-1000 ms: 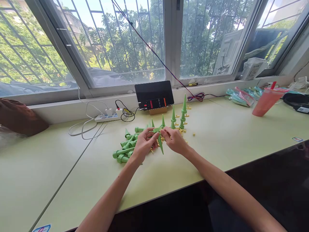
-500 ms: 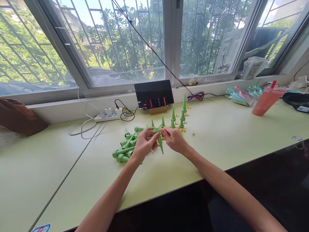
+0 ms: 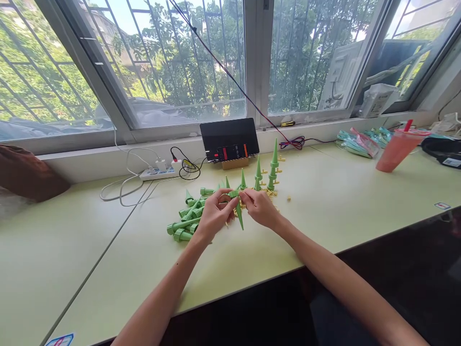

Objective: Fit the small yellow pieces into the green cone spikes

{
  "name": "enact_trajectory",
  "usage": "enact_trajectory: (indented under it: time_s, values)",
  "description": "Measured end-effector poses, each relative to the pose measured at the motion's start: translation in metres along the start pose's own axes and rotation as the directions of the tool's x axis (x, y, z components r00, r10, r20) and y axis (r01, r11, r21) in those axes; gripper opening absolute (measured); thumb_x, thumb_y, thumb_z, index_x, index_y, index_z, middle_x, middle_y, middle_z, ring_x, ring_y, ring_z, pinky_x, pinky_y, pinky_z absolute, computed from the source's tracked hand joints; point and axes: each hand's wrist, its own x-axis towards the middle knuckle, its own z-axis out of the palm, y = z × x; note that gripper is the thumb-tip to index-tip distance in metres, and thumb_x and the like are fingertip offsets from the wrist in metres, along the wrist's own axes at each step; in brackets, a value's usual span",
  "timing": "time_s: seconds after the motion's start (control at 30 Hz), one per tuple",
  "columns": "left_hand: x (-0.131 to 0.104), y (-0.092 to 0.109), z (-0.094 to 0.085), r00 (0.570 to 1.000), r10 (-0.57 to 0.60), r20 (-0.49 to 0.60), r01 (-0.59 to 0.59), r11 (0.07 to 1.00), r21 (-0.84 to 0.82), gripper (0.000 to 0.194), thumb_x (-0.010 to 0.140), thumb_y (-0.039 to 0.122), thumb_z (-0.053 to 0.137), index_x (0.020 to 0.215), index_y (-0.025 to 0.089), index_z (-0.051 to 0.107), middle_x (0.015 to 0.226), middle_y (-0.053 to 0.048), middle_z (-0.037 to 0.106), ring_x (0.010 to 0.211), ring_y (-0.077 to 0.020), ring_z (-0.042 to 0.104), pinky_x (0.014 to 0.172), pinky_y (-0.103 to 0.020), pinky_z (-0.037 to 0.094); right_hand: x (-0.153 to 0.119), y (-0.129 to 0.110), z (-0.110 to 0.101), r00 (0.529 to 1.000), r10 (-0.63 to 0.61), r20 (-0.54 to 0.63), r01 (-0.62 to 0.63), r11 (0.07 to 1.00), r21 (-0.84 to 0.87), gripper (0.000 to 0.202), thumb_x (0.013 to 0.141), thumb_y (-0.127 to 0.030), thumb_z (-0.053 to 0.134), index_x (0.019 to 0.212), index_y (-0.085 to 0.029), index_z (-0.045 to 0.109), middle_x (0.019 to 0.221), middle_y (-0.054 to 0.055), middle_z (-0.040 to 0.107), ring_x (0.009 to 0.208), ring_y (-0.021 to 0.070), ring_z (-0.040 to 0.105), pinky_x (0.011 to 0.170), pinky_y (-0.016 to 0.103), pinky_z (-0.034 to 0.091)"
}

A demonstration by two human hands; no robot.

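A green spike [image 3: 239,216] hangs point down from between my hands, its wide collar at the top. My left hand [image 3: 215,216] has its fingers closed round the collar. The fingertips of my right hand [image 3: 260,206] are pinched together at the collar's right side; whatever small part they hold is hidden. Beside my left hand lies a pile of green spikes [image 3: 182,235]. Small yellow pieces [image 3: 270,193] are scattered behind my right hand. Green spikes with yellow side valves stand stacked [image 3: 274,166] further back.
A tablet with a phone [image 3: 230,142] leans at the window. A power strip [image 3: 158,172] with cables is at the back left. On the right stand a red drink cup [image 3: 399,151] and plastic bags [image 3: 356,142]. A brown bag [image 3: 30,173] sits far left.
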Motion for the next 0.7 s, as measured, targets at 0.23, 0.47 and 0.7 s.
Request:
enact_trajectory:
  time_s: [0.23,0.47,0.7]
  values:
    - [-0.0008,-0.0002,-0.0006,1.0,0.022,0.017,-0.022,0.999,0.036,0.04,0.075,0.044,0.069,0.105,0.02,0.055,0.069,0.002,0.058,0.045,-0.0097,0.053,0.04,-0.021,0.042,-0.0005,0.0016,0.0009,1.0,-0.004,0.021,0.004,1.0,0.017,0.041,0.099,-0.042,0.031,0.065,-0.02,0.036,0.054,-0.004,0.038,0.05,0.0106,0.032,0.052,0.026,0.025]
    - [-0.0013,0.0027,0.0002,1.0,0.004,0.011,-0.004,0.999,0.047,0.041,0.074,0.044,0.07,0.103,0.019,0.055,0.065,0.003,0.057,0.045,-0.0105,0.053,0.039,-0.021,0.041,0.0,0.002,0.001,1.0,-0.012,0.025,0.012,1.0,0.004,0.042,0.099,-0.043,0.03,0.066,-0.02,0.038,0.055,-0.004,0.039,0.051,0.0106,0.033,0.052,0.026,0.025]
    - [-0.0016,0.0033,0.0001,1.0,0.008,0.017,-0.009,0.999,0.045,0.04,0.075,0.045,0.069,0.103,0.02,0.056,0.064,0.003,0.057,0.045,-0.0107,0.053,0.039,-0.021,0.041,-0.0008,0.0014,0.0003,0.999,-0.021,0.026,0.021,1.0,0.015,0.041,0.099,-0.043,0.031,0.065,-0.02,0.036,0.055,-0.004,0.038,0.05,0.0107,0.032,0.051,0.026,0.025]
